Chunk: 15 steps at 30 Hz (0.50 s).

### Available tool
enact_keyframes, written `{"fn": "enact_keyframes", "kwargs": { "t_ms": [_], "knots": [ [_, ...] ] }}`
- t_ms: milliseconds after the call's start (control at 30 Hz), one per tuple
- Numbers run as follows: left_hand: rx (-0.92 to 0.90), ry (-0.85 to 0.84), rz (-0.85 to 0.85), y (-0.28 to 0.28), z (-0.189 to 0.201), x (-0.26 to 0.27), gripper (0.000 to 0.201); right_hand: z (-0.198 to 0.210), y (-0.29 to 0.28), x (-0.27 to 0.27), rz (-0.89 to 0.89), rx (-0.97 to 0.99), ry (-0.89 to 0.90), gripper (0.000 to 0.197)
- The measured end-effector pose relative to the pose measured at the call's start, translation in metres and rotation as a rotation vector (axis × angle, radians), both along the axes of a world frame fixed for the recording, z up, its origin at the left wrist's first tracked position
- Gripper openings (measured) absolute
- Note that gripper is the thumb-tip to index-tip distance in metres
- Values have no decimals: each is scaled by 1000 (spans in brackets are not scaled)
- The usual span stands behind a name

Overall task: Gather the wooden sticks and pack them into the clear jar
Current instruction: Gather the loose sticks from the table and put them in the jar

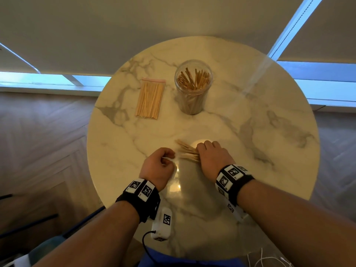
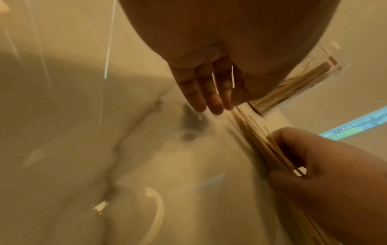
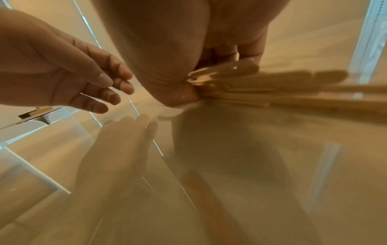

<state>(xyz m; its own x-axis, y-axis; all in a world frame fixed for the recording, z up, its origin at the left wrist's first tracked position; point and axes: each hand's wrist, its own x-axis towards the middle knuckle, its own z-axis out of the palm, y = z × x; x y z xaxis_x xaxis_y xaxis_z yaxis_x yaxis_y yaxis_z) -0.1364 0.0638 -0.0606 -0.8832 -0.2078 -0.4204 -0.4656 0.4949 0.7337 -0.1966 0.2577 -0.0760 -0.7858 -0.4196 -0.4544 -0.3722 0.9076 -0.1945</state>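
Note:
On the round marble table [image 1: 260, 116], my right hand [image 1: 201, 151] grips a loose bundle of wooden sticks [image 1: 186, 151] near the front middle. The sticks fan out to the left and away from the fist. The right wrist view shows the thumb [image 3: 186, 96] pressed against the sticks [image 3: 240, 92]. Just left of the stick ends, my left hand [image 1: 169, 158] has loosely curled fingers and holds nothing. The left wrist view shows the left hand's fingers [image 2: 211, 99] beside the gripped sticks [image 2: 263, 145]. The clear jar [image 1: 193, 87] stands upright further back, with several sticks inside.
A clear zip bag of sticks [image 1: 150, 99] lies flat to the left of the jar. The table's front edge is close to my forearms, with a white device and cable [image 1: 161, 224] below it. Wooden floor surrounds the table, and windows lie beyond.

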Motion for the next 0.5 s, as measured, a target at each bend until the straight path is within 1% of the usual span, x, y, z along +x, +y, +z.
{"fn": "enact_keyframes", "kwargs": {
  "t_ms": [100, 200, 400, 500],
  "knots": [
    [28, -54, 59, -6, -1, 7, 33, -6, -2, 1, -28, -10, 0, 35],
    [42, -73, 105, -10, -1, 12, 31, -10, -2, -4, -67, -57, -6, 39],
    [73, -76, 152, -14, 1, 12, 29, -10, -1, -19, -141, -115, -29, 23],
    [102, -60, 178, -13, 4, 7, 26, 11, 3, -25, -208, -184, -36, 18]
  ]
}}
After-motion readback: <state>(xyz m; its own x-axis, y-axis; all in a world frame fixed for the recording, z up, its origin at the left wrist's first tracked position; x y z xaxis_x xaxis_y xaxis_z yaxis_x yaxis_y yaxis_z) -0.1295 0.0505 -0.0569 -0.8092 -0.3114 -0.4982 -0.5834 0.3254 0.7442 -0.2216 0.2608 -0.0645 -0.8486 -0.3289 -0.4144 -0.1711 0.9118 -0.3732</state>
